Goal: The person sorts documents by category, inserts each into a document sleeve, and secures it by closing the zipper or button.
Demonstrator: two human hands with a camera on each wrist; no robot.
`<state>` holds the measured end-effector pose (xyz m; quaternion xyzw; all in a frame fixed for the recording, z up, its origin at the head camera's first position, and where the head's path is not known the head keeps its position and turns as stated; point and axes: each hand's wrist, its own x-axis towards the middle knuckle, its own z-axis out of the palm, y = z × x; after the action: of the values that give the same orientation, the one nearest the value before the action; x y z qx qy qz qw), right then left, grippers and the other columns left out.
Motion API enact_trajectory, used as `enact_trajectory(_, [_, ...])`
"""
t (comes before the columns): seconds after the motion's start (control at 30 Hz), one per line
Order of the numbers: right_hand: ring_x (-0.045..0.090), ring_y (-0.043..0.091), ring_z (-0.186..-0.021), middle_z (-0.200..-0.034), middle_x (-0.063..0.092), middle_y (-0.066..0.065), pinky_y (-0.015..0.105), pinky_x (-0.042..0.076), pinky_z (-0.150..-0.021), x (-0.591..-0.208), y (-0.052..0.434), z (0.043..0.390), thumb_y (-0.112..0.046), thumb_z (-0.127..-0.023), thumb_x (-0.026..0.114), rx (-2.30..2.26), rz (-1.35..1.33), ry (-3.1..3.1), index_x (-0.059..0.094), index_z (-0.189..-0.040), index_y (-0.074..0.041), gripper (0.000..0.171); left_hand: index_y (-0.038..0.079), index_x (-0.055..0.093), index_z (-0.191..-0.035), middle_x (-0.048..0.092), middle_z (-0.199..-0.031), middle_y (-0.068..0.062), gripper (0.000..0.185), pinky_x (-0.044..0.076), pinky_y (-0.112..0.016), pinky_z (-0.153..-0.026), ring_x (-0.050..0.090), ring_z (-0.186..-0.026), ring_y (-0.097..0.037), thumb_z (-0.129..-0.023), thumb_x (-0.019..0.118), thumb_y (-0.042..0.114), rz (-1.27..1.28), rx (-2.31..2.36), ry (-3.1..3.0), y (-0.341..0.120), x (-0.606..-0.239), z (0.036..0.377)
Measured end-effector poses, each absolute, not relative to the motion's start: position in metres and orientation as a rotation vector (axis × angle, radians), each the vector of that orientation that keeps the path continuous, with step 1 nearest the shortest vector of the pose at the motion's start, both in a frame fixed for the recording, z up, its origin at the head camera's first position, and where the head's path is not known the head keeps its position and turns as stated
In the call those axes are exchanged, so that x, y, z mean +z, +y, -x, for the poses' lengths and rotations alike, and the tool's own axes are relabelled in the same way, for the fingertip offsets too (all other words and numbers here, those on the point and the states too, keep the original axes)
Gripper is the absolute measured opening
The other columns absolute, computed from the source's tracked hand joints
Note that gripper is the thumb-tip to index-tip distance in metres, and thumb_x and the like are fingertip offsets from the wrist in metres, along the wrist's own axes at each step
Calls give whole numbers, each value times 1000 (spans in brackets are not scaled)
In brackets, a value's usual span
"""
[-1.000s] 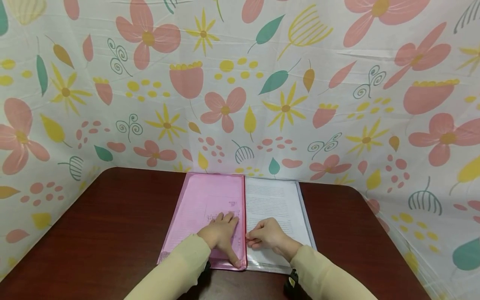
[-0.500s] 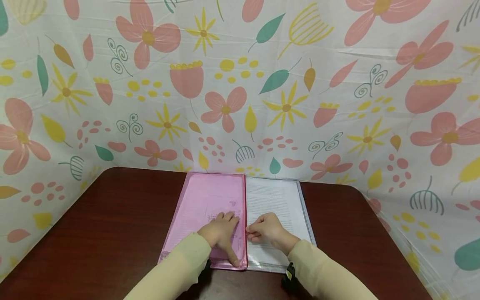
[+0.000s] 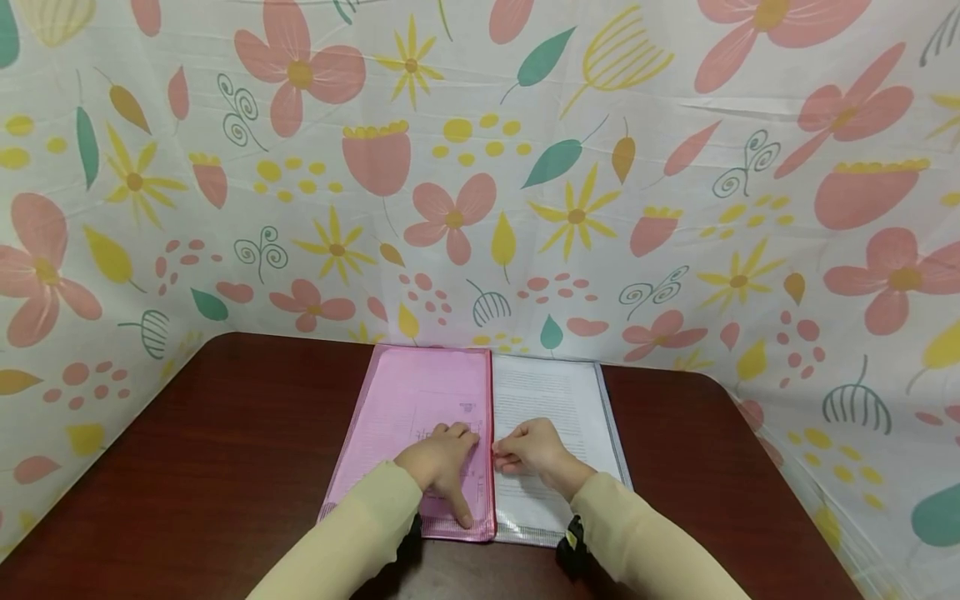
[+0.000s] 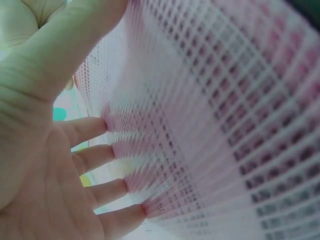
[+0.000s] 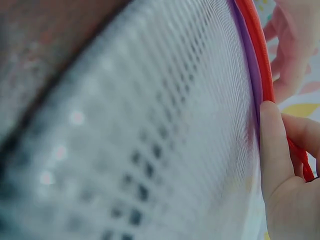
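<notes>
A pink mesh zipper pouch (image 3: 423, 383) with printed paper inside lies flat on the table. My left hand (image 3: 438, 467) rests on its lower right part, fingers and thumb spread; in the left wrist view the fingertips press into the mesh (image 4: 180, 135). Along the pouch's right edge runs a red zipper (image 5: 257, 45). My right hand (image 3: 536, 454) pinches the zipper's red pull (image 5: 301, 157) between thumb and fingers, about halfway along that edge. A whitish mesh pouch (image 3: 536, 387), also with a printed sheet, lies under my right hand, against the pink one.
The dark reddish-brown table (image 3: 225, 450) extends to both sides of the pouches. A white curtain (image 3: 465, 300) printed with flowers and leaves hangs behind and around the table. Both pouches reach close to its back edge.
My right hand has slid a little way forward along the red zipper, away from the front edge, with the pull. My left hand stays nearly in place on the pink pouch.
</notes>
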<state>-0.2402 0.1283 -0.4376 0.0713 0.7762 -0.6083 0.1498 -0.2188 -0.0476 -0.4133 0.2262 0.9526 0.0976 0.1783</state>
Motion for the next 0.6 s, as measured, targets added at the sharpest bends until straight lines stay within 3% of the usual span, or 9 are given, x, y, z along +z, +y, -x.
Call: enact_trajectory(0.6, [68, 17, -57, -69, 70, 19, 29, 58, -57, -434, 124, 260, 1, -82, 66, -1755, -251, 2275, 65, -87, 13, 12, 13, 37, -144, 37, -146, -5, 125, 39, -44, -106, 36, -132, -29, -39, 91, 51, -651, 326, 2698, -50, -414, 221])
